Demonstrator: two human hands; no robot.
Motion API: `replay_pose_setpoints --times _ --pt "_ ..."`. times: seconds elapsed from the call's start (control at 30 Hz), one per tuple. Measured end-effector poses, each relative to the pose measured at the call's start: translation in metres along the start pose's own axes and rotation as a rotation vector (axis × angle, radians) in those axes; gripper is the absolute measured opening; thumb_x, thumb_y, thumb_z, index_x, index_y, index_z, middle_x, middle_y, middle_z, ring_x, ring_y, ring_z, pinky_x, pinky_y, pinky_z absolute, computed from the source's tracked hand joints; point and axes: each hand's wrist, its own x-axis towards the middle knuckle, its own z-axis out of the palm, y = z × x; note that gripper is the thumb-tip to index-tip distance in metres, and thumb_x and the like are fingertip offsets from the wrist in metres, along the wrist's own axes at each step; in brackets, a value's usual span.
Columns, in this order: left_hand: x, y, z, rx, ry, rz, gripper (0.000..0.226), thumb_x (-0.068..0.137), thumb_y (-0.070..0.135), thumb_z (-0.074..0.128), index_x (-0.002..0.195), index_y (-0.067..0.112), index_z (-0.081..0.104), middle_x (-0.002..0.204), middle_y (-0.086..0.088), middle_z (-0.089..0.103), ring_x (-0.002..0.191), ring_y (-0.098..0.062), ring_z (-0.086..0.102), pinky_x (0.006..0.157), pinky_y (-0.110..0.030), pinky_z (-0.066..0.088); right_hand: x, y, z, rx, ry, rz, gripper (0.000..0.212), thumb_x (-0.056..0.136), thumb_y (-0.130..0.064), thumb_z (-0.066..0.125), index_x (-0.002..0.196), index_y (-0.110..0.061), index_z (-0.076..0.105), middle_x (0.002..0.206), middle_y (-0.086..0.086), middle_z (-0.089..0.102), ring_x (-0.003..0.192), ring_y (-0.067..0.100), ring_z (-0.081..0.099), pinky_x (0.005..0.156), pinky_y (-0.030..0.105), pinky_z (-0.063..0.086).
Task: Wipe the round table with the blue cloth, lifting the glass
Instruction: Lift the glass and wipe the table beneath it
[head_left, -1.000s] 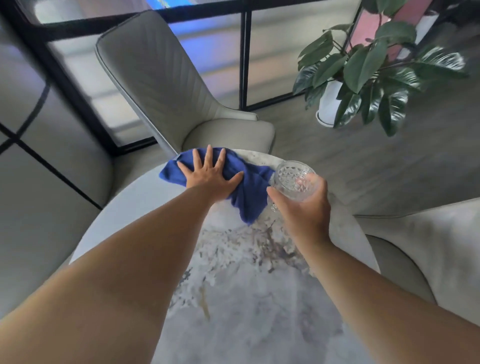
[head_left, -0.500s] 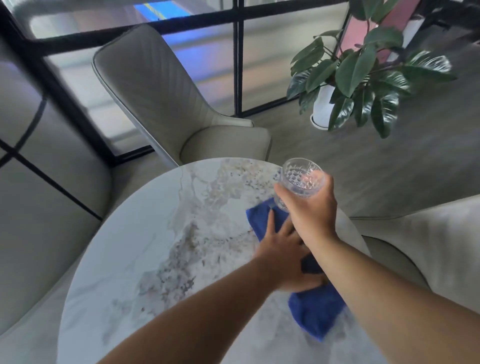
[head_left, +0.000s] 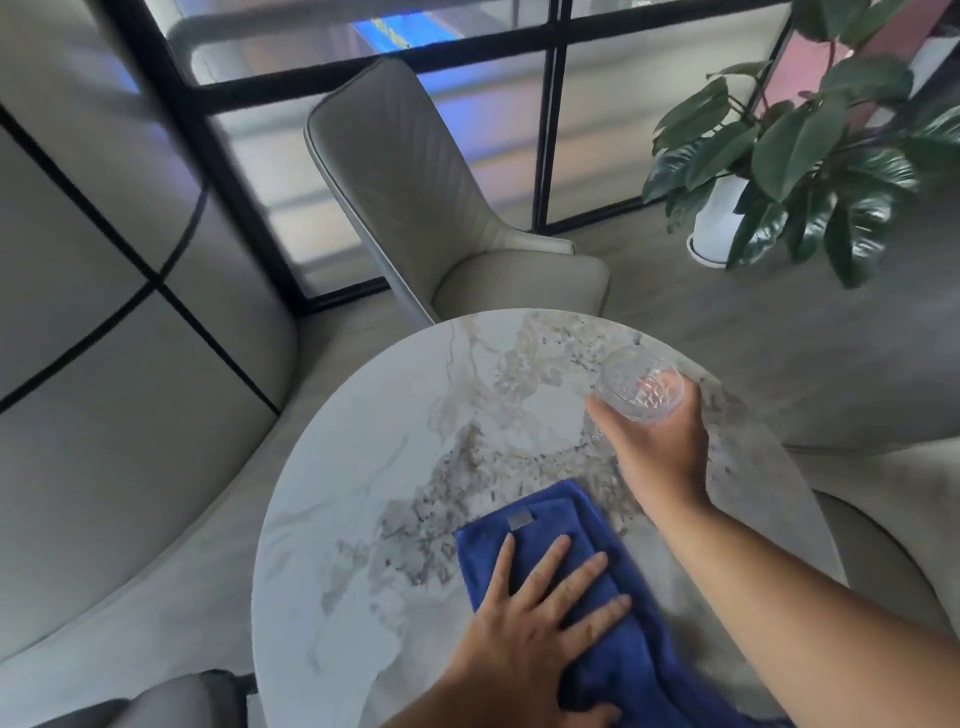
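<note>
Grey wood-look flooring, dark-framed glass panels, a pale grey upholstered chair (head_left: 441, 208) and a large-leaved potted plant in a white pot (head_left: 810, 150) surround the round white marble-patterned counter (head_left: 363, 467) that I am working over.

My left hand (head_left: 535, 639) lies flat, fingers (head_left: 550, 566) spread, pressing down on the blue microfibre cloth (head_left: 550, 525) at the near-right part of the counter. The cloth is bunched under and behind my palm and trails toward the near edge beneath my right forearm. It is pinned under the open palm, not gripped.

My right hand (head_left: 660, 452) is closed around the clear cut-pattern drinking glass (head_left: 639, 387), with thumb and fingers wrapped round its side, over the far-right part of the counter. I cannot tell for certain whether its base is just clear of the marble or touching it; I judge it lifted, since the hand carries its weight from the side. It looks empty.

On progress, the marble veining hides any smear or damp trail, so I cannot read from the surface which parts are already wiped. Judging by position alone, the cloth is covering the near-right patch at this moment. The left half and far side lie bare, and I cannot say whether they are done. With the glass held, the spot beneath it is open to the cloth. I would put the task mid-wipe, with at least 1 step left: setting the glass back down on the counter.
</note>
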Motion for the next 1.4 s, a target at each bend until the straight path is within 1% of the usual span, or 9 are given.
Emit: replay_pose_setpoints --times 0.57,0.77,0.83,0.9,0.97,1.03,1.1,1.27,1.4 --pt "-0.123 -0.137 0.025 -0.173 0.182 -0.622 0.085 0.087 0.082 0.037 0.159 0.046 0.012 0.171 0.011 0.006 0.158 -0.024 0.000 0.120 -0.070 0.005 -0.029 -0.011 0.017 0.000 -0.074 -0.021 0.086 0.063 -0.058 0.085 0.134 -0.027 0.048 0.126 -0.005 0.061 0.114 0.020 0.060 0.086 0.030 0.044" --pt "-0.141 -0.061 0.045 -0.066 0.267 -0.474 0.086 0.066 0.073 0.071 0.139 0.028 0.061 0.153 -0.007 0.051 0.144 -0.028 0.038 0.119 -0.064 0.012 -0.035 -0.008 0.016 -0.020 -0.063 -0.012 0.086 0.064 -0.056 0.086 0.134 -0.026 0.047 0.130 0.000 0.063 0.117 0.025 0.061 0.092 0.036 0.049" --pt "-0.131 -0.051 0.031 -0.144 0.358 -0.375 0.037 0.091 0.043 0.074 0.126 0.041 0.063 0.130 0.005 0.067 0.118 -0.014 0.064 0.117 -0.062 0.029 -0.034 -0.007 0.016 -0.018 -0.061 -0.008 0.086 0.063 -0.057 0.086 0.134 -0.027 0.048 0.126 -0.004 0.063 0.115 0.024 0.061 0.089 0.034 0.048" --pt "-0.115 -0.052 0.028 0.188 0.321 -0.129 0.084 0.084 -0.024 0.037 0.133 0.042 0.056 0.120 0.006 0.072 0.087 0.004 0.075 0.070 -0.034 0.066 -0.033 -0.006 0.016 -0.017 -0.063 -0.004 0.087 0.061 -0.060 0.084 0.133 -0.029 0.048 0.120 -0.009 0.060 0.112 0.020 0.061 0.086 0.032 0.046" --pt "-0.086 -0.035 0.018 0.038 0.344 -0.239 0.109 0.061 -0.051 0.033 0.122 0.036 0.059 0.112 -0.001 0.073 0.076 0.003 0.076 0.042 -0.021 0.057 -0.031 -0.005 0.016 -0.012 -0.060 -0.011 0.088 0.060 -0.062 0.083 0.133 -0.029 0.048 0.118 -0.011 0.058 0.109 0.017 0.060 0.083 0.029 0.043" --pt "-0.057 0.007 0.023 -0.582 0.227 -0.273 0.065 0.075 -0.020 0.058 0.110 0.035 0.062 0.115 -0.001 0.072 0.085 -0.010 0.077 0.067 -0.036 0.064 -0.030 -0.005 0.017 -0.010 -0.055 -0.016 0.088 0.059 -0.063 0.082 0.133 -0.029 0.048 0.122 -0.009 0.061 0.110 0.017 0.060 0.083 0.027 0.042" --pt "-0.042 0.048 0.045 -0.305 0.164 -0.270 0.045 0.090 0.028 0.058 0.134 0.036 0.059 0.144 -0.003 0.060 0.119 -0.032 0.068 0.106 -0.062 0.038 -0.027 -0.004 0.016 -0.012 -0.053 -0.020 0.087 0.059 -0.063 0.083 0.132 -0.030 0.048 0.125 -0.007 0.063 0.110 0.016 0.061 0.085 0.028 0.044" --pt "0.002 0.042 0.015 -0.150 0.091 -0.167 0.092 0.081 0.086 0.039 0.157 0.036 0.031 0.167 -0.004 0.031 0.151 -0.038 0.029 0.109 -0.070 0.017 -0.019 -0.002 0.011 0.004 -0.052 -0.032 0.083 0.059 -0.064 0.082 0.128 -0.033 0.048 0.117 -0.014 0.060 0.104 0.009 0.058 0.074 0.010 0.036" --pt "0.040 0.035 0.007 -0.262 0.167 -0.116 0.097 0.081 0.086 0.035 0.161 0.041 0.004 0.172 0.004 -0.008 0.155 -0.028 -0.022 0.116 -0.069 -0.015 -0.011 0.001 0.006 0.005 -0.035 -0.029 0.083 0.060 -0.063 0.082 0.129 -0.033 0.047 0.117 -0.017 0.057 0.107 0.007 0.055 0.079 0.012 0.037"
